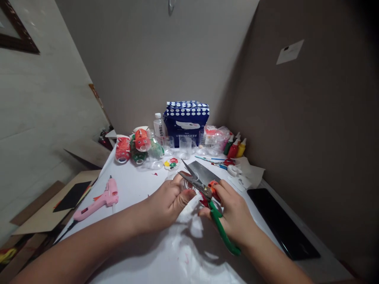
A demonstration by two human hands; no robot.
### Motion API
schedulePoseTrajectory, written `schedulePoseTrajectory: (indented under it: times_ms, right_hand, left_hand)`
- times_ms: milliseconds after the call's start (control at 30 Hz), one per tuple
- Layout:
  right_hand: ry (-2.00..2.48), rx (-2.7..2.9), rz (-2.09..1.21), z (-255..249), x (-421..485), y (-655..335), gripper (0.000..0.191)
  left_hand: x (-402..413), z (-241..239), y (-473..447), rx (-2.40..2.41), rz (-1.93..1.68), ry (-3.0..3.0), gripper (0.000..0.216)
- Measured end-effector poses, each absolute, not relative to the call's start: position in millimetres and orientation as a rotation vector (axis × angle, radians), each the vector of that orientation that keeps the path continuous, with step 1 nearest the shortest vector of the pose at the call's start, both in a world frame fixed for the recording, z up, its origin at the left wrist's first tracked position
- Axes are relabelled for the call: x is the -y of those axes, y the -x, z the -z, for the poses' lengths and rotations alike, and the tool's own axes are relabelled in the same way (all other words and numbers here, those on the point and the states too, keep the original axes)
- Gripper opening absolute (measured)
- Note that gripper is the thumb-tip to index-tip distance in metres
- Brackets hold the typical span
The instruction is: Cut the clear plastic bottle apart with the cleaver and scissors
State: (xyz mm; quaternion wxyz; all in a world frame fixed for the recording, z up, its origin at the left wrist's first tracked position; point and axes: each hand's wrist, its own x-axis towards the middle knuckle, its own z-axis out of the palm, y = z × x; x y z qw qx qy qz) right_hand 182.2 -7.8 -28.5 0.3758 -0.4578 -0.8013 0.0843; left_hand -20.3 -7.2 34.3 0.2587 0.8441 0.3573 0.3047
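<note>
My left hand (pixel 174 199) is closed around a clear plastic bottle piece (pixel 187 184), whose ridged, rounded edge shows beside the thumb; the rest of it is covered by the fingers. In my right hand (pixel 233 211) is a pair of scissors (pixel 203 188) with one green and one orange handle. Its blades stand apart and point up and left, crossing over the plastic piece; whether they touch it I cannot tell. A small dark red scrap shows just under the scissors' pivot. Below the hands, the white table cover (pixel 130 252) looks wrinkled and shadowed.
A pink glue gun (pixel 99 201) lies left, and a black phone-like slab (pixel 281 221) right. Red and green fish-like crafts (pixel 142 140), clear cups (pixel 185 146), a blue bag (pixel 186 122) and paint bottles (pixel 233 149) line the back. Brushes (pixel 213 159) lie behind a grey plate (pixel 204 172).
</note>
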Motion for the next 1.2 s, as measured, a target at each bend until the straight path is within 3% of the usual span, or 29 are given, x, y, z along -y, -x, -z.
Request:
schedulePoseTrajectory:
  times_ms: [333, 600, 833, 1200]
  right_hand:
    - [0.986, 2.013, -0.167, 28, 10, -185, 0.035]
    - [1.147, 1.923, -0.358, 39, 9, -168, 0.036]
    - [1.281, 1.969, -0.480, 38, 13, -161, 0.028]
    - [1.379, 2.144, -0.311, 24, 13, -173, 0.045]
  left_hand:
    - [11, -52, 39, -0.797, -0.607, -2.031, 0.046]
    - [9, -39, 26, -1.108, -0.969, -1.937, 0.041]
    - [8, -32, 22, -1.222, -1.029, -1.991, 0.035]
    - [4, -38, 26, -0.990, -0.751, -2.247, 0.040]
